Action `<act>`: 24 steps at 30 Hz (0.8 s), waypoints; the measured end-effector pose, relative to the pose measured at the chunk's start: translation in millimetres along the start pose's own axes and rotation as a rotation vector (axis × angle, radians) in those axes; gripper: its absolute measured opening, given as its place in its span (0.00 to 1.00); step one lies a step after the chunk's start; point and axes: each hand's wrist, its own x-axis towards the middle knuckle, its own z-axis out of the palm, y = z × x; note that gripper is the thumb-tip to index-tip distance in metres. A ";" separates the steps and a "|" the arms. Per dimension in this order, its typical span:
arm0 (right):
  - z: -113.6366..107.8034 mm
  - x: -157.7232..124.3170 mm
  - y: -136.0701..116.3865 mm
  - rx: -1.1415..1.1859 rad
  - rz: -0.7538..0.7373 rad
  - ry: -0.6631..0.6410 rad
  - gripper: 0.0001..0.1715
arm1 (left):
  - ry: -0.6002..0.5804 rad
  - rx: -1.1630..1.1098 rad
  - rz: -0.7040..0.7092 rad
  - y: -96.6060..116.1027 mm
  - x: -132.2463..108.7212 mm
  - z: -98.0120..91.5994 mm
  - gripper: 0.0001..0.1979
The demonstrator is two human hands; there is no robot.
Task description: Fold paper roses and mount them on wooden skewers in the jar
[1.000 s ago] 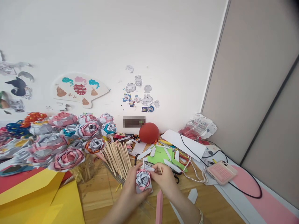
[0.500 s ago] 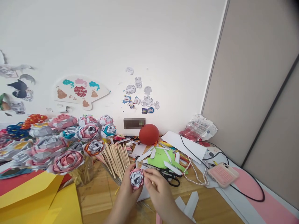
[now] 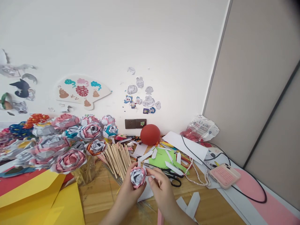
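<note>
A small pink and grey-white paper flower (image 3: pixel 138 177) is held above the wooden table, near the middle bottom of the head view. Wrapped round its left side and underside is my left hand (image 3: pixel 128 187), with the thumb below the petals. My right hand (image 3: pixel 160 187) is at the flower's right edge, its index finger reaching the petals and its thumb bent close by. Whether a paper strip lies between those right fingertips cannot be made out. A pale paper piece sticks up behind the flower's top.
Wooden sticks (image 3: pixel 117 157) stand behind my left hand. Black scissors (image 3: pixel 174 179) and green paper (image 3: pixel 161 157) lie beyond my right hand. Finished paper flowers (image 3: pixel 71 161) crowd the left, above yellow paper (image 3: pixel 67 207). A red balloon (image 3: pixel 150 134), pearl string (image 3: pixel 195 181) and phone (image 3: pixel 225 176) lie farther back and right.
The flower has turned slightly in my left hand and shows more of its face. My right thumb has shifted a little away from it. The view has moved slightly.
</note>
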 end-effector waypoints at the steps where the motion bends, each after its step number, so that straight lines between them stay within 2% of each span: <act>1: -1.4 2.4 0.4 0.048 0.045 0.017 0.16 | -0.018 -0.011 -0.007 2.2 -0.1 -0.1 0.31; 5: -8.0 11.6 0.3 0.227 0.232 0.011 0.22 | -0.055 -0.053 -0.045 6.3 -1.1 -0.1 0.32; 7: -10.2 13.9 0.5 0.248 0.248 -0.022 0.22 | -0.072 -0.058 -0.051 7.9 -2.0 -0.1 0.32; 10: -11.0 13.7 3.8 0.190 0.160 -0.048 0.17 | -0.106 -0.053 -0.044 12.0 -3.8 -0.5 0.31; 13: -10.9 11.5 7.6 0.068 -0.018 -0.024 0.11 | -0.118 -0.057 -0.024 14.5 -5.2 -0.8 0.31; 15: -12.0 10.9 7.6 -0.038 -0.135 -0.040 0.10 | -0.119 -0.054 0.001 13.5 -5.3 -1.3 0.30; 17: -14.7 12.0 5.2 -0.101 -0.176 -0.072 0.10 | -0.122 -0.032 0.021 11.0 -4.7 -2.0 0.30; 19: -18.6 14.6 1.9 -0.096 -0.114 -0.076 0.10 | -0.132 0.007 0.030 8.1 -4.1 -2.8 0.30; 21: -22.5 17.6 -0.6 -0.034 0.018 -0.065 0.12 | -0.167 0.059 0.056 5.4 -4.5 -3.0 0.28; 24: -26.4 21.2 -1.1 0.073 0.168 -0.099 0.17 | -0.231 0.162 0.168 1.9 -6.8 -1.4 0.27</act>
